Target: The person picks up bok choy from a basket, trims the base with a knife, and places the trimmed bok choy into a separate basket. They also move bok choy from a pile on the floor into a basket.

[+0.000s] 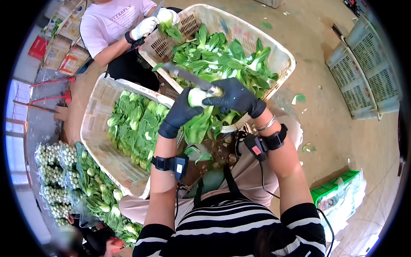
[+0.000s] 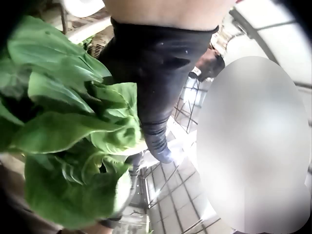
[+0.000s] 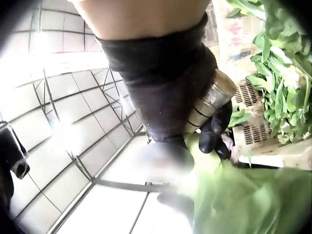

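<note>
A head of bok choy (image 1: 197, 97) is gripped by my black-gloved left hand (image 1: 180, 113), its pale base upward and its leaves hanging down. Broad green leaves (image 2: 73, 129) fill the left part of the left wrist view. My black-gloved right hand (image 1: 236, 97) holds a knife (image 1: 192, 78) by its handle, the blade pointing left over the bok choy base. Right wrist view: the round handle end (image 3: 220, 92) juts from the fist, and gloved fingers (image 3: 208, 141) touch the pale stalk. Both hands are close together at the near edge of the leaf-filled crate.
Loose leaves (image 1: 214, 55) lie in the far crate (image 1: 280, 51); bok choy rows (image 1: 137, 120) fill the left crate (image 1: 96, 107). Opposite, a person (image 1: 113, 30) in white gloves holds another knife and bok choy. Bagged vegetables (image 1: 55, 180) lie at left, stacked crates (image 1: 355, 68) at right.
</note>
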